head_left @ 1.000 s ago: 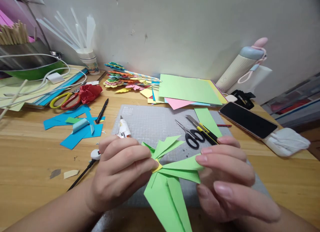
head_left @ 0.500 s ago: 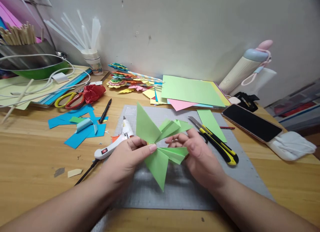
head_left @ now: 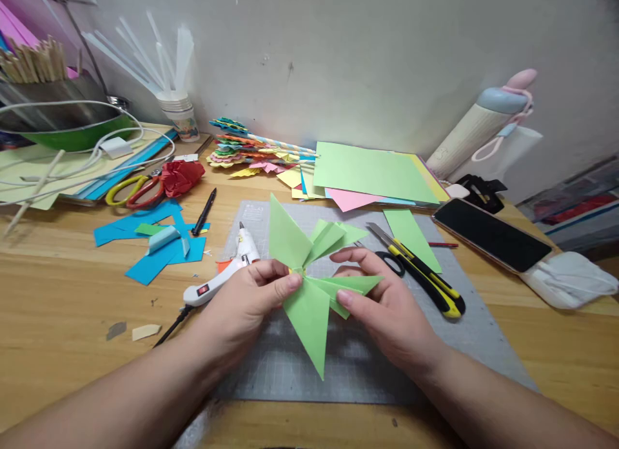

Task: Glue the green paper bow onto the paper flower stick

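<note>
A folded light-green paper shape (head_left: 309,320) with several pointed flaps is held above the grey cutting mat (head_left: 377,378). My left hand (head_left: 256,291) pinches it at its centre, thumb on top, where a bit of yellow shows. My right hand (head_left: 387,300) is closed on the lower right flap, its thumb lying on the paper and its fingers partly hidden behind. Just beyond my left hand lies a white hot glue gun (head_left: 222,278). To the right of my right hand rest a yellow and black utility knife (head_left: 425,278) and a black scissor handle (head_left: 391,263).
Blue paper strips (head_left: 155,262), a black pen (head_left: 205,211) and red-and-yellow scissors (head_left: 140,191) lie on the left. Behind the mat are paper flowers (head_left: 246,152) and a stack of coloured sheets (head_left: 377,171). A phone (head_left: 491,233) and a bottle (head_left: 478,126) stand at the right.
My right thumb has come down onto the lower right flap, which now points further right. The paper shape has shifted slightly right and turned a little; my left hand keeps its pinch.
</note>
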`<state>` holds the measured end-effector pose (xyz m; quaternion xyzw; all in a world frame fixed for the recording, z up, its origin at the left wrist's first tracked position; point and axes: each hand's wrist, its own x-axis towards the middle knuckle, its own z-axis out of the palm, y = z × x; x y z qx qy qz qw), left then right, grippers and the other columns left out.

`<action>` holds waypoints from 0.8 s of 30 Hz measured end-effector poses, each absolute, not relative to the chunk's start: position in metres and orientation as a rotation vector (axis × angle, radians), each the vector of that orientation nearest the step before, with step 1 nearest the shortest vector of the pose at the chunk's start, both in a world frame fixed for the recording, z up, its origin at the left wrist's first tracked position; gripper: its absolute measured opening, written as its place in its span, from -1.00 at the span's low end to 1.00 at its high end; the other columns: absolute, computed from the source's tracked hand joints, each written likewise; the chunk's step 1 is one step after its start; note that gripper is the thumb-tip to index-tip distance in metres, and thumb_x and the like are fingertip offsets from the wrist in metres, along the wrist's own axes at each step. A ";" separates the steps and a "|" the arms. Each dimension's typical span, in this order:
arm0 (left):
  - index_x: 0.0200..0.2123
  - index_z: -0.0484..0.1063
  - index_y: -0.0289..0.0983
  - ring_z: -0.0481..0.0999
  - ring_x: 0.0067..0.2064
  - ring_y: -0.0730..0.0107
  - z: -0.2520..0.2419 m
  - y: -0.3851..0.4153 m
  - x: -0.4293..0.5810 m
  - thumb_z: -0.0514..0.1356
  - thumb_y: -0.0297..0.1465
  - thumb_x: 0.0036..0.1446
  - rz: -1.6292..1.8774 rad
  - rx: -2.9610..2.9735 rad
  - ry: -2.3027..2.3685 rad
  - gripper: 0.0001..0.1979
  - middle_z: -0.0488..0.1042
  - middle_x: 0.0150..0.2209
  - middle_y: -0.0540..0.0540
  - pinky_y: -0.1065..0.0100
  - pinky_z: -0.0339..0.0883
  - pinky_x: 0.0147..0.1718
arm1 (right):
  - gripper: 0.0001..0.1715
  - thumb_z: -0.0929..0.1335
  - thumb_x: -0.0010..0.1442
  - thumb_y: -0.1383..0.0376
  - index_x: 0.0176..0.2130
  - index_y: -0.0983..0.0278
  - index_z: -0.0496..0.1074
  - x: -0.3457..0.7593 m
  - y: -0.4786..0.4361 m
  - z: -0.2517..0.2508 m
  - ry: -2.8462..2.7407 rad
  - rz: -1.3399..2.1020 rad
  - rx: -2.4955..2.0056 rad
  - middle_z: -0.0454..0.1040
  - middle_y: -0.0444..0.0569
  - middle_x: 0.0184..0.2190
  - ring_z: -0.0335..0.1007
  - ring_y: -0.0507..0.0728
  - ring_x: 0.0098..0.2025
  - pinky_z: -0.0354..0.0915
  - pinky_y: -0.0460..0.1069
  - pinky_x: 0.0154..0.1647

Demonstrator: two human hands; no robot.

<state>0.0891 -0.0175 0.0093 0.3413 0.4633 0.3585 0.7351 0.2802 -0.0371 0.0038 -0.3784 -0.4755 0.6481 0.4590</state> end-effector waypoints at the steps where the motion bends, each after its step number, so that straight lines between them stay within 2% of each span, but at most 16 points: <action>1: -0.44 0.44 -0.32 0.37 -0.42 0.48 0.009 -0.017 0.089 0.38 -0.24 -0.09 0.789 0.757 1.014 -0.72 0.44 -0.48 0.00 0.40 0.13 -0.37 | -0.69 0.39 0.17 0.27 -0.08 0.12 0.30 0.281 -0.038 0.004 -1.174 1.592 -0.938 0.27 -0.22 -0.49 0.17 -0.02 -0.50 0.12 -0.09 -0.46; 8: -0.47 0.44 -0.31 0.32 -0.41 0.47 0.009 -0.017 0.087 0.34 -0.22 -0.02 0.788 0.766 0.988 -0.73 0.33 -0.53 0.03 0.39 0.10 -0.36 | -0.70 0.37 0.18 0.29 -0.07 0.09 0.30 0.282 -0.038 0.004 -1.209 1.534 -0.941 0.28 -0.22 -0.47 0.13 -0.03 -0.50 0.09 -0.10 -0.47; 14: -0.41 0.49 -0.27 0.31 -0.41 0.48 0.010 -0.016 0.089 0.38 -0.25 -0.09 0.821 0.713 0.998 -0.76 0.38 -0.46 0.02 0.39 0.10 -0.36 | -0.71 0.36 0.19 0.29 -0.07 0.09 0.30 0.282 -0.037 0.003 -1.232 1.470 -0.939 0.28 -0.22 -0.47 0.11 -0.03 -0.50 0.07 -0.10 -0.47; 24: -0.47 0.50 -0.28 0.33 -0.37 0.41 0.009 -0.015 0.086 0.35 -0.23 -0.08 0.805 0.768 1.070 -0.78 0.37 -0.50 0.00 0.34 0.14 -0.28 | -0.70 0.37 0.19 0.28 -0.06 0.09 0.30 0.284 -0.036 0.001 -1.198 1.496 -0.923 0.27 -0.22 -0.48 0.13 -0.03 -0.50 0.09 -0.10 -0.46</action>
